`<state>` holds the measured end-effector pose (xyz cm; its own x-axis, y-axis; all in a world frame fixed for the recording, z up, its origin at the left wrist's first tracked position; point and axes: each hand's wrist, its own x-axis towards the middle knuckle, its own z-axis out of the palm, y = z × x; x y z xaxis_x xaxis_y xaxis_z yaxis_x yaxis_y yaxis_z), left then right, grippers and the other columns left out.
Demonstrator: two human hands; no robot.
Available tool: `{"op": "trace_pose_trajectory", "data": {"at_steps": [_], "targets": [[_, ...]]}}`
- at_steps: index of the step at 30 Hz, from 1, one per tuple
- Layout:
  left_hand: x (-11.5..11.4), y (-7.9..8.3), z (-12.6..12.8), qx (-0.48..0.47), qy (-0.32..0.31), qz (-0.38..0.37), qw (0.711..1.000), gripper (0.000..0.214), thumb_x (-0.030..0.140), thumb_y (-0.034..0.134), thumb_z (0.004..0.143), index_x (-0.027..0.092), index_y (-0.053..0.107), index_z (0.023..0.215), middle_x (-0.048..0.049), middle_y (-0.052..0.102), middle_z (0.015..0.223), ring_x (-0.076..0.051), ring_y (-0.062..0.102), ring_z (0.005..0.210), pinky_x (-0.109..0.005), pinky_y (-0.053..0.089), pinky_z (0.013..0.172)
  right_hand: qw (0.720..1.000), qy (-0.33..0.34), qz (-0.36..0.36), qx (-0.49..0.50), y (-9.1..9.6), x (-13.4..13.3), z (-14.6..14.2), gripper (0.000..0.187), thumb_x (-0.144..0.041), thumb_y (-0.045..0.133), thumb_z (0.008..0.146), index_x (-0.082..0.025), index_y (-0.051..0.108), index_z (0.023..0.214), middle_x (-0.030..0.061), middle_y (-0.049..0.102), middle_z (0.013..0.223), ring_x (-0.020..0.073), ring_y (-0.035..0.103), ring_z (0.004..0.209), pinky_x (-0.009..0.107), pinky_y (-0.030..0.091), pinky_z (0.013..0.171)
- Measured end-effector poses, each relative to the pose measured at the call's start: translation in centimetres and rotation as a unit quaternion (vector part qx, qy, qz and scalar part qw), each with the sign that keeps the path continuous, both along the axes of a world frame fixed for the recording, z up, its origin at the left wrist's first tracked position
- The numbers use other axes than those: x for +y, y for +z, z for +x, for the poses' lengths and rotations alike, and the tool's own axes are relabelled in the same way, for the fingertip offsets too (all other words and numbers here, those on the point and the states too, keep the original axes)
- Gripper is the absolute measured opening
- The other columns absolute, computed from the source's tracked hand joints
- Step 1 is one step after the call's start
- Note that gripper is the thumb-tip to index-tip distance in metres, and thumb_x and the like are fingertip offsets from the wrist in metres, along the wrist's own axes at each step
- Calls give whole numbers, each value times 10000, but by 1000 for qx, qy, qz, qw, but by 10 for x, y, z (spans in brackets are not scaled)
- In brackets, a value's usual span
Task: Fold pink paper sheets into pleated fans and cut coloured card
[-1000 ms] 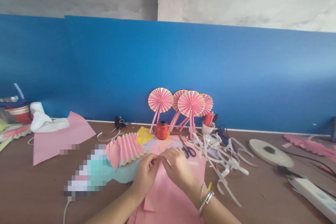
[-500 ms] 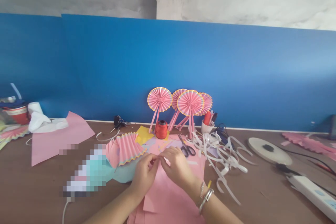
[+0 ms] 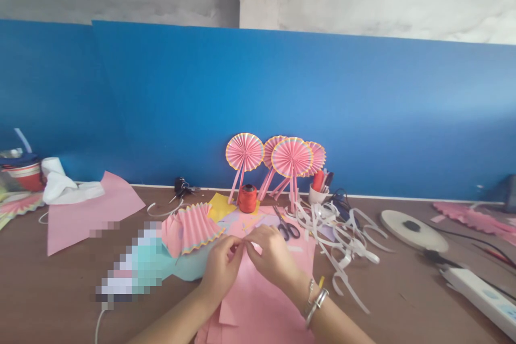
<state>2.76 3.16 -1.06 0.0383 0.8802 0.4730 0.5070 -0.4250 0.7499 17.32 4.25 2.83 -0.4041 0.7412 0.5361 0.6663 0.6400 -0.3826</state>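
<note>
Left hand [image 3: 221, 264] and right hand [image 3: 274, 254] meet above flat pink paper sheets [image 3: 264, 301], fingertips pinched, contents unclear; black-handled metal scissors [image 3: 294, 230] lie toward the sheets' far end.

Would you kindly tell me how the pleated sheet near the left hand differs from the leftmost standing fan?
The pleated sheet lies down, while the fan stands upright. The sheet forms no circle, whereas the fan spreads into a full one. No handle shows on the sheet; the fan has pink strips below its disc. Both are pink and pleated, with yellow along their edges.
</note>
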Motion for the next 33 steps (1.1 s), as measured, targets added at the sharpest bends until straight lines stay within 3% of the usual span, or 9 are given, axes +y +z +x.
{"op": "trace_pose_trajectory", "data": {"at_steps": [33], "targets": [[1,-5,0,-24,-18,-21,999,214,307,470,857,185,614,757,-25,615,711,-158,518,632,-250,373,602,996,-19,-63,53,-2,4,0,198,-51,517,664,-190,654,696,27,685,724,182,594,722,288,399,681]]}}
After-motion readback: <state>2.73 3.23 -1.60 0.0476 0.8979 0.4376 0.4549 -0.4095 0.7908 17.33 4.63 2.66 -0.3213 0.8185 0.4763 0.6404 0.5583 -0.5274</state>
